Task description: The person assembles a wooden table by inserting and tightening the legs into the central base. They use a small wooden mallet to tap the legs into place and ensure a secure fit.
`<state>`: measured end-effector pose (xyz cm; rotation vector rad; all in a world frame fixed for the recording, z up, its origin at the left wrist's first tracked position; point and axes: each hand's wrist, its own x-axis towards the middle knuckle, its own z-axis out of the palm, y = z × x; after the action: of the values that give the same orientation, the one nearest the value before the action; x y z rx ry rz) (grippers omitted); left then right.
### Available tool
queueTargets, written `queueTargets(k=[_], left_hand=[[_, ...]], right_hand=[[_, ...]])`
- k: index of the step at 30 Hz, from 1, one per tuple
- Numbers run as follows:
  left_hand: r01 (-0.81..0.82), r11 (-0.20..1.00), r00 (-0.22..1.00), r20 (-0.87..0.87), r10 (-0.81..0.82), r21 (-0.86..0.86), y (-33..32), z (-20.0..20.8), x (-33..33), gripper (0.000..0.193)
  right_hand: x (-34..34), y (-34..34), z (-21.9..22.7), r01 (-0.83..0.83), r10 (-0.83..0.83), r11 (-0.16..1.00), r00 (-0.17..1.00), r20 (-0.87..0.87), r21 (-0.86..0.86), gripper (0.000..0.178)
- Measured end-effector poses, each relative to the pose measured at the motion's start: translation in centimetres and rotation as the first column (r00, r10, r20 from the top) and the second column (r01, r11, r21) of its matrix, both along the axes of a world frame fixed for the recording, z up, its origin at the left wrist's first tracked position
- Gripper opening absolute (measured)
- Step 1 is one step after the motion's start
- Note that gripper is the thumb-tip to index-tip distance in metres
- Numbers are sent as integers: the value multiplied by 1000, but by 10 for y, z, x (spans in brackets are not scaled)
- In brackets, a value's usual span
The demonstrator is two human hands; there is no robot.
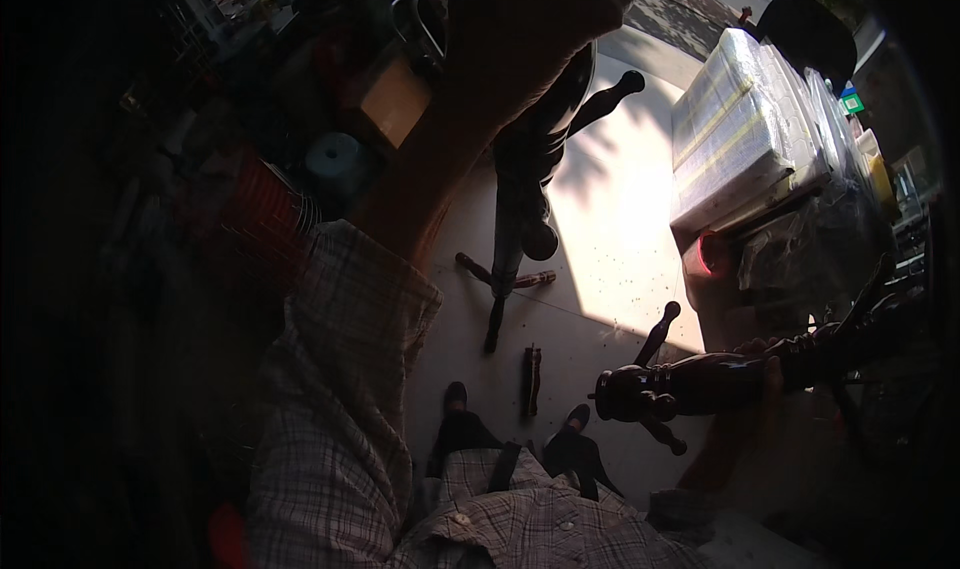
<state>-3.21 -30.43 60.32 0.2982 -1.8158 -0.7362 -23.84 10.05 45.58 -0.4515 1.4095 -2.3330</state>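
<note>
A dark turned-wood post (700,381), studded with short pegs and knobs, is held level at the lower right by the right hand (765,369), whose fingers are wrapped shut around its shaft just behind the peg cluster. Below it, two shoes (455,397) and a loose wooden piece (532,377) are seen on the pale floor (610,229). Further out, a second dark post (520,199) is stood upright on splayed feet and is steadied near its top by the left hand (540,29), raised close to the lens; its grip is hidden in shadow, so whether it is closed cannot be told. The wood is judged stiff, fairly heavy and glossy enough to slip; the pegs are judged the weak points, so the plain shaft between them is the place to be gripped. Beyond, a plastic-wrapped stack (745,129) is lit by sun at the right, and a red wire basket (255,214) is seen in the dim left.
</note>
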Motion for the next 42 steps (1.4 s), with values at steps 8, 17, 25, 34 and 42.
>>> queueTargets(k=[8,17,25,34,42], left_hand=[[-104,994,994,-30,104,-12,7,-5,11,49],[-117,990,984,-126,126,72,2,-8,-6,47],[-158,985,979,-115,166,71,6,5,-6,46],[-179,982,967,-175,186,55,10,6,-20,46],[108,971,964,-261,-51,212,16,-5,-15,71]], right_hand=[[79,-49,47,76,-65,991,993,-94,108,46],[131,-72,94,214,-182,961,967,-180,175,49],[121,-76,96,151,-150,988,987,-54,26,45],[101,-101,67,284,-281,959,952,-119,13,51],[62,-102,56,321,-286,944,911,-296,76,57]])
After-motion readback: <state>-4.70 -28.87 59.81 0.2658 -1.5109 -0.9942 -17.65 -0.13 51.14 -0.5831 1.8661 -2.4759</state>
